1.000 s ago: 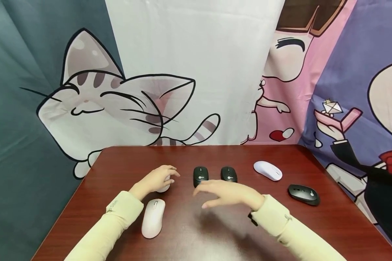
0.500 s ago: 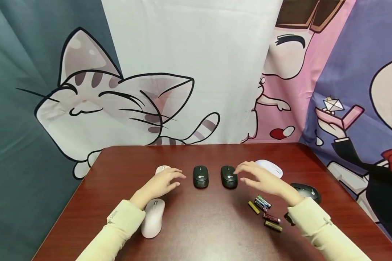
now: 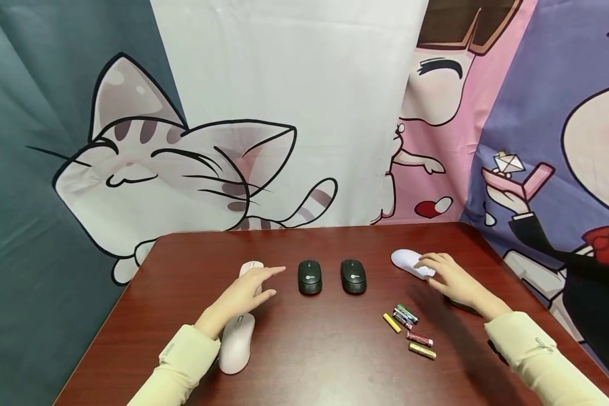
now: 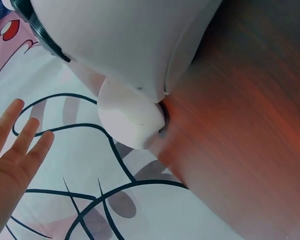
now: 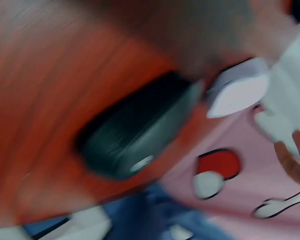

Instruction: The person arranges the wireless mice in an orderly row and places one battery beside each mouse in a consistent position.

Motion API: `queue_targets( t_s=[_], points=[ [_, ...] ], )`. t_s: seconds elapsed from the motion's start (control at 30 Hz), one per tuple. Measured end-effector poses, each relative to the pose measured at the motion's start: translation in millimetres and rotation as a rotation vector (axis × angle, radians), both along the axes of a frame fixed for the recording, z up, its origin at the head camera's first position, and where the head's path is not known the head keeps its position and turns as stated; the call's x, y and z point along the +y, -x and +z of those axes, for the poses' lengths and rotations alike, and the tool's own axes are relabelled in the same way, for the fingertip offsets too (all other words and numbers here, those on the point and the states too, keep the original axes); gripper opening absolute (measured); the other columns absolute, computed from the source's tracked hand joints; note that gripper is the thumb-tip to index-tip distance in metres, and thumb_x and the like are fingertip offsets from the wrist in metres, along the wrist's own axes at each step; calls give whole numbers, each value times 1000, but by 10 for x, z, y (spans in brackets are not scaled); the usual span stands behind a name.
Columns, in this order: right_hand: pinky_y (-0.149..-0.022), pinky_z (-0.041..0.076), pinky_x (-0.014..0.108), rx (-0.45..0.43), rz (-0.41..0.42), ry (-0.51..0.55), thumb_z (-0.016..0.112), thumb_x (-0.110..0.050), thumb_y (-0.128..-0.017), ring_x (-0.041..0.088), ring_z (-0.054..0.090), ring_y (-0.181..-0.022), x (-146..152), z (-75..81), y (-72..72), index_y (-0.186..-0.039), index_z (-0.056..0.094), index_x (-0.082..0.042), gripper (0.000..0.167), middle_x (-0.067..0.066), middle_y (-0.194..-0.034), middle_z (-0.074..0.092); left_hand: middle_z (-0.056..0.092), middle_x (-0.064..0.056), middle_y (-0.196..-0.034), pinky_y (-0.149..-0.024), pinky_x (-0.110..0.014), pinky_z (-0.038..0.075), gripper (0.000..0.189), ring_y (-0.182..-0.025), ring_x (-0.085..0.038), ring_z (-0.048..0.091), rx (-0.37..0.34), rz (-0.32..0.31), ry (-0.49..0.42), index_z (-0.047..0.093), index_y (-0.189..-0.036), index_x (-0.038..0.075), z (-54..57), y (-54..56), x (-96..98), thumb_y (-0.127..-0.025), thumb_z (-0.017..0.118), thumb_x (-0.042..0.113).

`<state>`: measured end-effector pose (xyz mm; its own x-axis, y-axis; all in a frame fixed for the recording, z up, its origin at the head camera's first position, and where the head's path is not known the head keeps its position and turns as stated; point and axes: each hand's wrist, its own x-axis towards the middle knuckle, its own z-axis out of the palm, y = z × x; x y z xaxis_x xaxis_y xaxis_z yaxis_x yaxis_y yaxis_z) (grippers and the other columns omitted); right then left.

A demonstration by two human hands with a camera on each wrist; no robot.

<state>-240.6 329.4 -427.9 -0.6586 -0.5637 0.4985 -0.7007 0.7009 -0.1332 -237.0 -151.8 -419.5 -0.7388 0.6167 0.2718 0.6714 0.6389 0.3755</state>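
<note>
In the head view my left hand (image 3: 238, 296) is spread over a small white mouse (image 3: 251, 266), covering part of it; whether they touch I cannot tell. A larger white mouse (image 3: 236, 343) lies by the left wrist. Straight fingers (image 4: 35, 150) show at the edge of the left wrist view. Over on the right, my right hand (image 3: 457, 282) reaches to a pale lavender-white mouse (image 3: 407, 261), its fingertips overlapping the mouse's near end; contact is unclear. Beneath that wrist a black mouse (image 5: 140, 130) is mostly hidden from the head camera but plain in the blurred right wrist view.
Two black mice (image 3: 310, 277) stand side by side at mid-table. Several small batteries lie right of centre, among them a yellow battery (image 3: 392, 323), a red battery (image 3: 419, 339) and a gold battery (image 3: 422, 351). A printed curtain (image 3: 304, 84) hangs behind the brown table (image 3: 314, 361).
My right hand has swept right, from the black mice to the lavender-white mouse, uncovering the batteries. The left hand has shifted only slightly above the small white mouse, its fingers now straighter.
</note>
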Motion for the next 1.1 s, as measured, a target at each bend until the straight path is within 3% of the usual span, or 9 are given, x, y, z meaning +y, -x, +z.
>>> queue_targets(
  t_s=[0.17,0.23,0.3,0.37,0.47,0.6,0.83,1.1],
  points=[
    [-88,33,22,35,53,-52,74,7,-62,30,54,-92,398,-203,42,-98,64,-5,39,15,-99,64,62,-8,-124,-92,-39,47,48,-105,-24,60,2,1,-12,52,-133,7,-82,-24,-36,-86,66,12],
    [-90,30,13,12,74,-52,76,5,-61,29,55,-92,534,-265,28,-99,64,-4,41,17,-100,64,62,-9,-125,-95,-42,46,47,-115,-25,58,12,-3,-19,54,-130,6,-106,-35,-38,-86,66,11],
    [-91,29,7,-35,75,-58,79,0,-61,26,56,-94,639,-301,-17,-102,64,-5,43,19,-102,64,62,-10,-125,-94,-43,46,44,-115,-25,58,2,-11,-31,55,-129,5,-119,-47,-32,-86,66,10],
    [-88,34,9,-86,53,-84,81,-6,-62,24,56,-95,722,-322,-68,-105,64,-6,46,20,-105,63,62,-10,-124,-94,-44,46,43,-115,-26,58,-14,-14,-35,56,-128,5,-123,-63,-25,-86,65,9],
    [-80,44,26,-154,15,-141,82,-14,-63,25,56,-97,809,-343,-124,-109,62,-8,51,20,-109,60,62,-9,-125,-95,-43,46,40,-115,-25,58,-39,-9,-29,57,-127,5,-119,-79,-8,-88,63,10],
    [-73,45,43,-211,-12,-189,82,-11,-61,32,55,-94,852,-366,-162,-111,60,-9,55,21,-111,58,62,-10,-124,-96,-43,45,39,-115,-25,58,-39,-8,-15,58,-126,5,-103,-92,14,-88,63,11],
    [-71,46,38,-140,-1,-221,83,0,-54,24,55,-88,870,-417,-136,-110,60,-8,60,12,-104,58,63,-9,-119,-93,-43,46,34,-113,-26,58,24,12,56,62,-121,7,-99,-171,-52,-87,64,12],
    [-70,45,34,-169,2,-226,81,1,-56,21,53,-86,879,-385,-144,-111,60,-7,59,10,-103,57,61,-11,-123,-86,-48,48,31,-111,-28,58,-56,114,108,64,-118,14,-170,-384,-226,-88,64,17]
  ],
)
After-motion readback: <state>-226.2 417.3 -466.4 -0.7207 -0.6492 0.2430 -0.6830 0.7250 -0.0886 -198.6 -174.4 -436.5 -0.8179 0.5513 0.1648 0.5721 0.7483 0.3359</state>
